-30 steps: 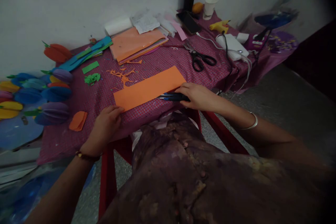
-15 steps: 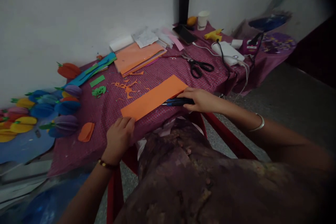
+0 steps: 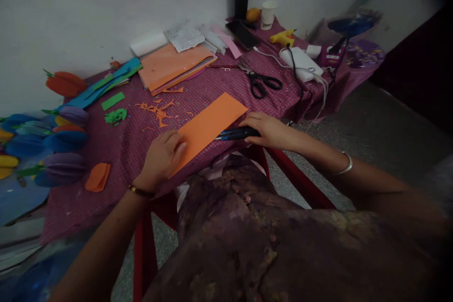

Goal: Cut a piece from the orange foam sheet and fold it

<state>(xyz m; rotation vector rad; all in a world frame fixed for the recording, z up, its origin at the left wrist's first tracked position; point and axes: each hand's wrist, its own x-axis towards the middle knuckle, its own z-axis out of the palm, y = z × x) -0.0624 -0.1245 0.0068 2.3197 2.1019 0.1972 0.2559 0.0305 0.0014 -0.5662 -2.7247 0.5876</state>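
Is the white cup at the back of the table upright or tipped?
Upright: the white cup stands with its wider rim on top and narrower base below.

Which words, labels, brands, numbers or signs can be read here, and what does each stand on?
No text is readable.
Pale sheet: faint marks, too blurred.
Purple box: pale patch, too small to tell if lettered.
White device: small round mark, too blurred.
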